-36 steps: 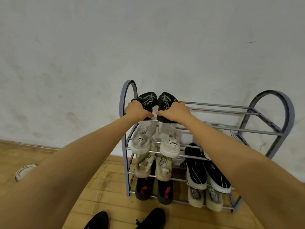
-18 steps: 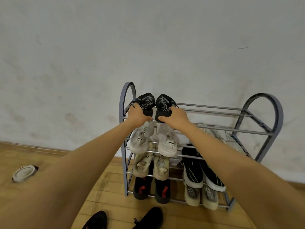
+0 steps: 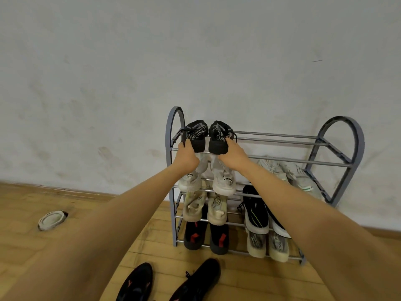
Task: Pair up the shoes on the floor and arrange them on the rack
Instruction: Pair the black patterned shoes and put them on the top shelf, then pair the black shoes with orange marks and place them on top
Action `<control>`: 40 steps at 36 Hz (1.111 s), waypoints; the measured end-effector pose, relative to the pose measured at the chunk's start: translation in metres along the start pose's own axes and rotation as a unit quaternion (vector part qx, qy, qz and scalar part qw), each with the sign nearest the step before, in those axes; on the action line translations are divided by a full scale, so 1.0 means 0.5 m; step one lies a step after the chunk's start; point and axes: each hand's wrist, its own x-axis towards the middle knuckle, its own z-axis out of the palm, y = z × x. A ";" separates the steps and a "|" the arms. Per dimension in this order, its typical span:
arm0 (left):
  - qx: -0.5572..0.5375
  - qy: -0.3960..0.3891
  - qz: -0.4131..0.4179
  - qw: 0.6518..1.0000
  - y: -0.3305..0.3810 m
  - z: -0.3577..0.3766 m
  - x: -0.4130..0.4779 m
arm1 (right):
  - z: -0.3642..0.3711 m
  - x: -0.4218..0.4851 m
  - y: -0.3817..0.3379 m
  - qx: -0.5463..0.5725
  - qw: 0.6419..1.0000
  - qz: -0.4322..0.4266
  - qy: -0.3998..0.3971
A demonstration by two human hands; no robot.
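On the rack's (image 3: pixel 360 140) top shelf, left end, your left grip (image 3: pixel 187 156) clasps one black shoe (image 3: pixel 195 135) and your right grip (image 3: pixel 233 156) clasps its mate (image 3: pixel 219 137). Placing looks nearly done, so level both heels, then let go.

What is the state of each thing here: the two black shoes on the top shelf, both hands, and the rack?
left black shoe, on the top shelf, heel held.
right black shoe, beside it, heel held.
left hand, holds the left black shoe.
right hand, holds the right black shoe.
rack, upright, loaded on all shelves.
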 end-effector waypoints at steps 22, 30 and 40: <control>0.124 -0.224 -0.019 0.967 -0.274 0.229 -0.272 | 0.268 -0.306 0.210 -0.204 0.941 -0.071 -0.262; 0.198 -0.284 -0.170 0.923 -0.490 0.353 -0.333 | 0.483 -0.353 0.328 -0.264 0.874 0.019 -0.408; 0.214 -0.184 -0.403 0.871 -0.685 0.441 -0.428 | 0.673 -0.393 0.406 -0.150 0.888 0.287 -0.326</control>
